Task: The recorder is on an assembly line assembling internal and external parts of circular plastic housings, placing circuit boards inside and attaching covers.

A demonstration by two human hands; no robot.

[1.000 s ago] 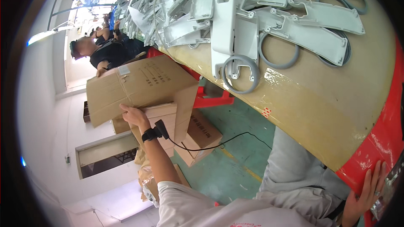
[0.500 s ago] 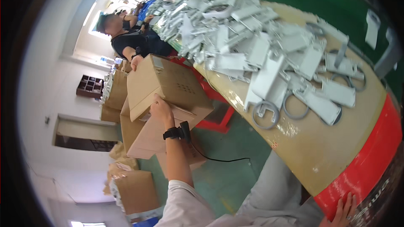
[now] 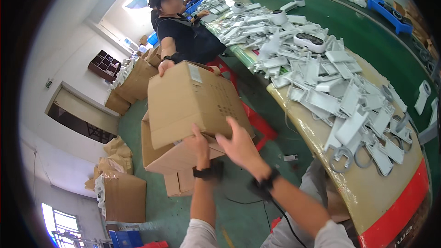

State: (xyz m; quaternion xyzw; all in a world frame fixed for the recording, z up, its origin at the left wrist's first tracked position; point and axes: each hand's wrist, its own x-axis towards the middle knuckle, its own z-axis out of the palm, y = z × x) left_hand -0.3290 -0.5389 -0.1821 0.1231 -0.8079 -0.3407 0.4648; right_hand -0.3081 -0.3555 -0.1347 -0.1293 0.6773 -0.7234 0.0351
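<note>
A brown cardboard box [image 3: 177, 103] sits tilted above another open cardboard box [image 3: 154, 149] on the floor side of the table. My left hand [image 3: 199, 146] grips the near edge of the upper box, thumb up against it. Beside it, my right hand [image 3: 241, 147] is at the box's near right corner with fingers spread; whether it touches the cardboard I cannot tell. A co-worker's hand [image 3: 166, 66] rests on the far top edge of the same box. Both my wrists carry black bands, and a cable trails from the right one.
To the right a long table [image 3: 363, 188] bears a heap of white plastic parts [image 3: 317, 64] and grey rings [image 3: 341, 159]. A red stool [image 3: 259, 124] stands behind the box. The co-worker [image 3: 183, 36] sits at the table's far side. More filled cartons [image 3: 126, 197] line the left.
My right hand has left the table's red edge and come up to the box. My left hand stays at the box's near edge. The view has swung toward the box.
</note>
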